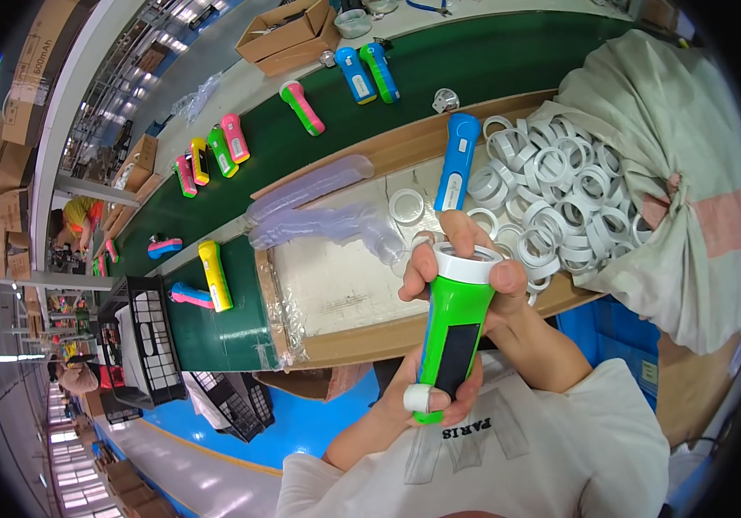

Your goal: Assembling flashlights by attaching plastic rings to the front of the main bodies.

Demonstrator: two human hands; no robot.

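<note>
Upright in front of my chest is a green flashlight [459,302] with a dark panel on its side and a white ring [463,268] around its wide head. My left hand [403,384], with white tape around one finger, is closed around the lower handle. Up at the head, my right hand [508,289] has its fingers wrapped about the white ring, with fingertips over the rim. Just beyond lies a blue flashlight [458,160] across the cardboard tray's far edge. One loose white ring [406,207] rests in the tray [336,289].
Many white rings [551,203] spill from a large pale sack [677,164] on the right. Stacked clear discs [310,190] lie in the tray. Several coloured flashlights [304,108] lie along the green belt [258,177]. A black basket [150,337] stands left; an open cardboard box [288,39] sits far back.
</note>
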